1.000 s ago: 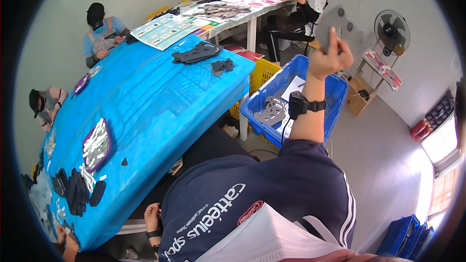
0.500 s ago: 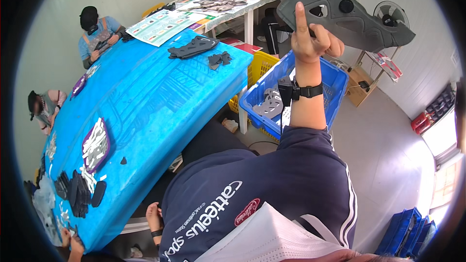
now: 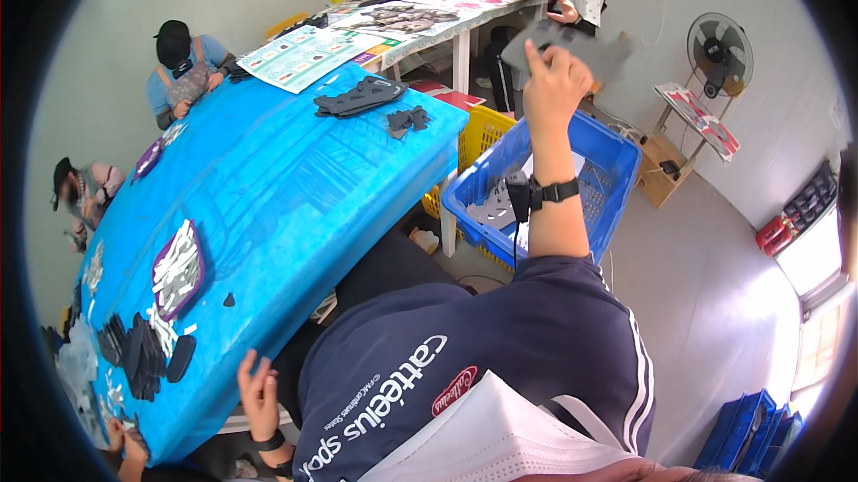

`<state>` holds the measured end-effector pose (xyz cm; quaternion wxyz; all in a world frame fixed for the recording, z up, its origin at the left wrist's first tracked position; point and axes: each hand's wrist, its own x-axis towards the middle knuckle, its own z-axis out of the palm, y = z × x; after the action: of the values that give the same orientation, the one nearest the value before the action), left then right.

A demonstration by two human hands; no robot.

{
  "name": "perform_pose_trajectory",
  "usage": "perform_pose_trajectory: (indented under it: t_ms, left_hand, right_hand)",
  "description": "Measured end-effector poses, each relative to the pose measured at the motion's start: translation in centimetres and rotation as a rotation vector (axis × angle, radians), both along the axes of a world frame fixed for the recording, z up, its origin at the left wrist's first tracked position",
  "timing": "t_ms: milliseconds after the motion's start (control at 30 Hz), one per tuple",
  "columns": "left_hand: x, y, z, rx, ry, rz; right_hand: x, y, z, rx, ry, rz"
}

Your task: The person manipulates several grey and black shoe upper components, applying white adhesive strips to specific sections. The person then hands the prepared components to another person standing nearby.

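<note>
My right hand (image 3: 556,89) is raised at the upper right, its fingers closed at a grey moulded panel (image 3: 604,51), which is smeared by motion. The thumb side of this grip is hidden. Beneath the forearm stands a blue plastic crate (image 3: 547,225) with grey cut-out panels (image 3: 492,208) inside. My left hand (image 3: 257,394) is lifted beside the table's near edge, fingers apart and holding nothing. Closest to it is the blue-covered table (image 3: 268,241), where dark oblong pads (image 3: 146,357) lie in a stack.
A purple tray (image 3: 198,284) of white strips and some dark grey panels (image 3: 362,96) rest on the table. Co-workers (image 3: 183,67) sit along its far side; another person's hands (image 3: 130,442) are at lower left. A yellow crate (image 3: 483,132) and a fan (image 3: 719,53) stand beyond.
My right hand and the grey panel have moved lower and away from me; the panel looks smaller and blurred. My left hand has risen toward the table edge, its fingers spreading.
</note>
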<state>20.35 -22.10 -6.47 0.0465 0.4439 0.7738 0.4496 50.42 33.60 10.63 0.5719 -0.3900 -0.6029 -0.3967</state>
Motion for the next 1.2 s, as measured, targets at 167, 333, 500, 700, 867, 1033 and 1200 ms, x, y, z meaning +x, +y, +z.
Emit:
perform_pose_trajectory:
  t_ms: [167,333,500,700,867,1033,1200]
  left_hand:
    - [2.5,1.7,9.4,0.222,0.458,0.242]
    - [0.0,3.7,9.9,0.158,0.209,0.3]
    - [-0.5,3.2,7.1,0.189,0.118,0.233]
    - [0.3,2.7,5.2,-0.006,-0.061,0.096]
    - [0.9,1.3,2.4,-0.283,-0.378,-0.1]
    - [0.7,0.6,-0.6,-0.432,-0.456,-0.179]
    - [-1.2,-0.1,-4.1,0.148,-0.73,-0.18]
  right_hand:
    - [-3.3,0.1,-5.1,-0.195,-0.064,0.202]
    - [-6.9,-0.9,-6.6,-0.24,-0.085,0.354]
    - [-8.7,-3.2,-5.9,-0.249,-0.074,0.501]
    - [-8.9,-5.6,-5.0,-0.504,0.264,1.021]
    - [-9.2,-7.5,-4.0,-0.649,0.738,1.665]
    - [-9.8,-7.4,-3.9,-0.591,0.834,1.786]
    - [-9.5,-3.4,-5.9,-0.628,1.429,2.006]
